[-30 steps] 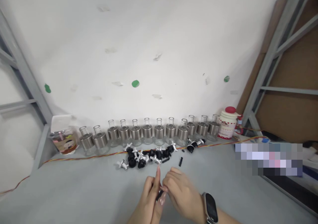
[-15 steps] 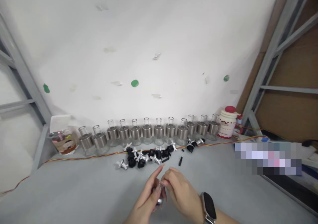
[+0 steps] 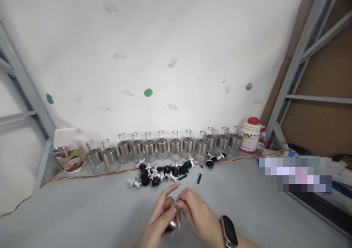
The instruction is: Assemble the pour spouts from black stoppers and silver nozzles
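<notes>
My left hand (image 3: 161,218) is wrapped round a small black-and-silver bottle-top fitting (image 3: 172,224), mostly hidden by the fingers; its index finger stretches upward. My right hand (image 3: 194,211), with a dark-faced wristband, pinches the fitting's upper end against the left fingertips. What exactly sits in that pinch is hidden. Just beyond the hands lies a pile of similar black fittings with silver cross-shaped tops (image 3: 155,174). A short black strip-like piece (image 3: 199,178) rests to the right of the pile.
Along the wall stands a row of glass bottles with steel sleeves (image 3: 162,145). A red-and-yellow twisted wire (image 3: 110,172) runs in front of them. A drink cup (image 3: 72,160) is at the left, a white jar with a red lid (image 3: 249,138) at the right.
Both hands have shifted slightly left and down with the fitting, which has tilted a little so more of its black lower end shows. The pile and bottles stay put.
</notes>
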A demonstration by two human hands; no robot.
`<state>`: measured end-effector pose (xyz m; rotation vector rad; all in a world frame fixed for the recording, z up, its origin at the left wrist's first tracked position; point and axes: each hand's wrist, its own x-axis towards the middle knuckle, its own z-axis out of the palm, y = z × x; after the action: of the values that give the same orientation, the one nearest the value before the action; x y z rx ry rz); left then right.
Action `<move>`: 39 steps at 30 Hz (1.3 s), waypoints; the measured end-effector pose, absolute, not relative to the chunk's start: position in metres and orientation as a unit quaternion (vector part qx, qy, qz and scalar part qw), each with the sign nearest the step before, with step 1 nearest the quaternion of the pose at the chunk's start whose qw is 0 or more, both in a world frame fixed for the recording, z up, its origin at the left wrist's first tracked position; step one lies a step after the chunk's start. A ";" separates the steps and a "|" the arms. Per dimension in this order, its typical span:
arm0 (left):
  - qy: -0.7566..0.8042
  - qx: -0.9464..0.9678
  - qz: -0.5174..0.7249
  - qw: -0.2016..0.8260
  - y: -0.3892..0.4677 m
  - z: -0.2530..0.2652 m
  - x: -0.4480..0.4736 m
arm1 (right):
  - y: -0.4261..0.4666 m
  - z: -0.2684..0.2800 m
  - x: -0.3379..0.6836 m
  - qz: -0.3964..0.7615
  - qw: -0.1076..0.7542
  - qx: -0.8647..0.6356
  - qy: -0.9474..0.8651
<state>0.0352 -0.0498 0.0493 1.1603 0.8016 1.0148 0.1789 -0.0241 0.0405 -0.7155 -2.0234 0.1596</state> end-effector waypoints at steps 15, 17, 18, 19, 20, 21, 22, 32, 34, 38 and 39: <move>0.354 0.561 0.529 0.529 -0.052 0.040 0.037 | -0.026 0.042 0.181 0.188 0.453 -0.272 -0.828; 0.353 0.564 0.539 0.517 -0.052 0.040 0.037 | -0.025 0.044 0.182 0.195 0.449 -0.268 -0.830; 0.351 0.565 0.543 0.512 -0.051 0.041 0.037 | -0.025 0.044 0.182 0.196 0.449 -0.266 -0.830; 0.350 0.567 0.546 0.508 -0.051 0.041 0.037 | -0.025 0.044 0.182 0.198 0.452 -0.266 -0.828; 0.352 0.569 0.546 0.504 -0.051 0.041 0.036 | -0.025 0.043 0.182 0.203 0.455 -0.267 -0.825; 0.355 0.571 0.546 0.500 -0.051 0.041 0.036 | -0.025 0.042 0.182 0.212 0.458 -0.268 -0.821; 0.356 0.573 0.545 0.498 -0.052 0.041 0.035 | -0.025 0.041 0.183 0.221 0.461 -0.271 -0.815; 0.370 0.561 0.512 0.535 -0.055 0.040 0.032 | -0.028 0.039 0.183 0.260 0.464 -0.285 -0.797; 0.373 0.568 0.509 0.528 -0.055 0.041 0.032 | -0.026 0.039 0.184 0.230 0.470 -0.285 -0.803; 0.385 0.614 0.492 0.482 -0.056 0.041 0.032 | -0.024 0.039 0.184 0.199 0.488 -0.304 -0.794; 0.388 0.625 0.487 0.471 -0.056 0.041 0.032 | -0.024 0.039 0.184 0.203 0.489 -0.312 -0.788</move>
<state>0.0315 -0.0559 0.0409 1.5324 0.9498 1.1926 0.1841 -0.0237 0.0393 -0.7584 -1.9155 0.4941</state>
